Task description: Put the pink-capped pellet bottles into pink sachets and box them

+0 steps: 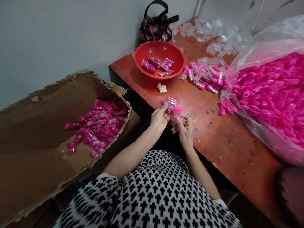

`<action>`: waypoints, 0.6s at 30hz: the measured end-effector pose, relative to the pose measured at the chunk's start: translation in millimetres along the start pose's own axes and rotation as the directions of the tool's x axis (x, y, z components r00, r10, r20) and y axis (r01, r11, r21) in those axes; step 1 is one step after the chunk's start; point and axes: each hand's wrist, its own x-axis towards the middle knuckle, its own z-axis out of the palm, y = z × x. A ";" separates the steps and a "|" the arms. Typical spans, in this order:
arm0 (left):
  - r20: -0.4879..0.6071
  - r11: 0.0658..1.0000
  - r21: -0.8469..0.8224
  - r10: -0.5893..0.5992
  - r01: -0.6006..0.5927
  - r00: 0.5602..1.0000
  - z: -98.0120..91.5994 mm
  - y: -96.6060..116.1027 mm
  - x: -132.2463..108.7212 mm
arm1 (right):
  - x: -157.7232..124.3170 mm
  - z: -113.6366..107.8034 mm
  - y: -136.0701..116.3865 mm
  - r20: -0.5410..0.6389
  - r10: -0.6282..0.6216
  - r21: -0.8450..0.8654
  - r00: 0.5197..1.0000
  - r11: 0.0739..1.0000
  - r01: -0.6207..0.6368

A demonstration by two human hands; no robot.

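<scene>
Left hand [159,120]: pinches a glossy pink packet [172,101] between thumb and fingers.
Right hand [186,129]: fingertips close around 1 pink-capped container [178,110].
Held items: side by side above the table [204,126]'s near edge; contact between them, cannot tell.
Risk: loosened fingertips could drop the container off that edge; squeezing too hard could crease the packet.
Counts: 1 red bowl [159,77] with at least 4 packets, 1 cardboard box [42,126], 1 handbag [155,33]; boxed packets overlap, uncountable.

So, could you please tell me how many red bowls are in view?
1: the red bowl stands on the table, beyond the left hand and before the bag.
</scene>
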 end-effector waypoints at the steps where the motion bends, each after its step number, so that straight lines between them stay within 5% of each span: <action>1: -0.001 1.000 -0.005 -0.010 0.010 1.000 0.6 -0.6 -0.1 | 0.2 0.2 0.1 -0.003 0.004 -0.010 1.000 1.000 -0.004; 11: 0.090 0.992 0.122 0.026 -0.037 0.996 3.3 0.9 -2.9 | 3.2 1.7 5.4 0.106 0.055 0.106 0.993 0.992 -0.066; 15: 0.126 0.986 0.155 0.044 -0.063 0.991 3.1 0.9 -2.8 | 5.1 2.8 8.6 0.006 0.013 0.076 1.000 0.997 -0.013; 18: 0.129 0.977 0.203 0.042 -0.068 0.991 3.7 0.6 -3.2 | 6.2 3.0 9.2 0.036 0.010 0.085 0.999 0.996 -0.013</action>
